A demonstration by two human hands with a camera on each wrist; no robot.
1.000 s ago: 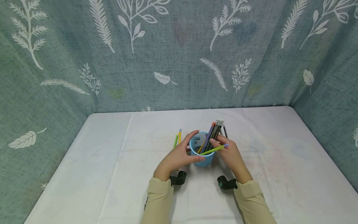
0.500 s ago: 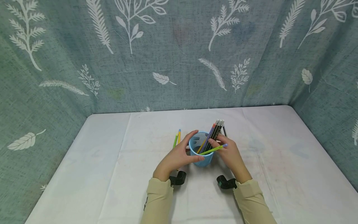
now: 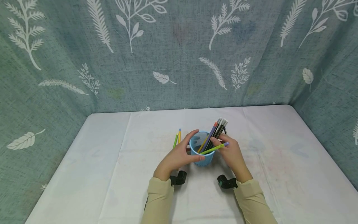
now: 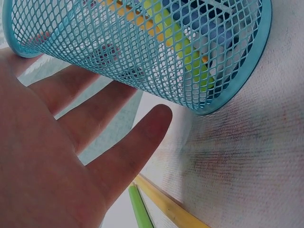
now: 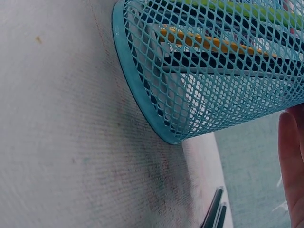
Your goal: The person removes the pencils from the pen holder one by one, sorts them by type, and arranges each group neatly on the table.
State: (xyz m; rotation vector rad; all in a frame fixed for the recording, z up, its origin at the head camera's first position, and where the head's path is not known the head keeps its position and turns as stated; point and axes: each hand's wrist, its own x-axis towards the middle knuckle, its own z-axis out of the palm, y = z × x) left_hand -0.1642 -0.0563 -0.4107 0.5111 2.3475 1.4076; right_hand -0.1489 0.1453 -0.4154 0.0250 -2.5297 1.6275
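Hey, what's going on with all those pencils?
Somebody is handling a bunch of pencils in a blue cup. The left hand holds the cup, and the right hand holds the black pencils that lean inside it. A purple pencil and a light green pencil are in there too. A yellow pencil and a green pencil are outside, to the left.
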